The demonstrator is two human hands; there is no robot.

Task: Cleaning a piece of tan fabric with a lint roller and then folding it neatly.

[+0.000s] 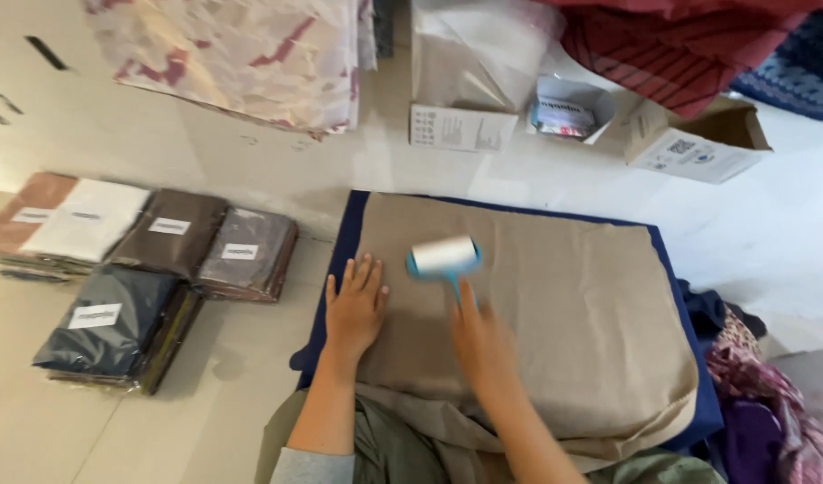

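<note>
Floor [250,394]: one beige cloth [555,305], one lint roller [444,258].

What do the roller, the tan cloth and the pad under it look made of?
Roller: white drum, likely sticky paper, on a blue handle that looks like plastic, held in the right hand. Tan cloth: matte woven fabric, soft folds at its near edge. Pad: navy textile, matte; only its border shows. Left hand lies flat on the cloth.
</note>
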